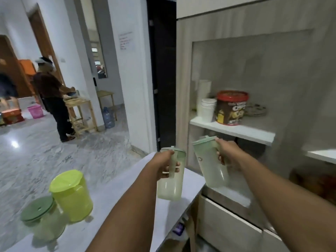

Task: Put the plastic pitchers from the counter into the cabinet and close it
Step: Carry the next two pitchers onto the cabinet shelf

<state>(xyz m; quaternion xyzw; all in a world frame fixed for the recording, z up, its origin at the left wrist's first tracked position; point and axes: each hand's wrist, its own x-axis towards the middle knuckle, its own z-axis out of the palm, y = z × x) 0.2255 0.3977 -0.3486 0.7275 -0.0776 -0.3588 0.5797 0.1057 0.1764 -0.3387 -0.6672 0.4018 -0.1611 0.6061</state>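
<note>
My left hand grips the handle of a pale green plastic pitcher, held upright above the white counter. My right hand holds a second pale green pitcher by its handle, tilted, in front of the open cabinet below its white shelf. On the counter's left end stand a bright yellow-green pitcher with a lid and a clear one with a dark green lid.
The cabinet shelf carries stacked white cups, a red-lidded tub and a plate. Drawers sit below on the right. A person stands at a wooden table across the marble floor, near a water jug.
</note>
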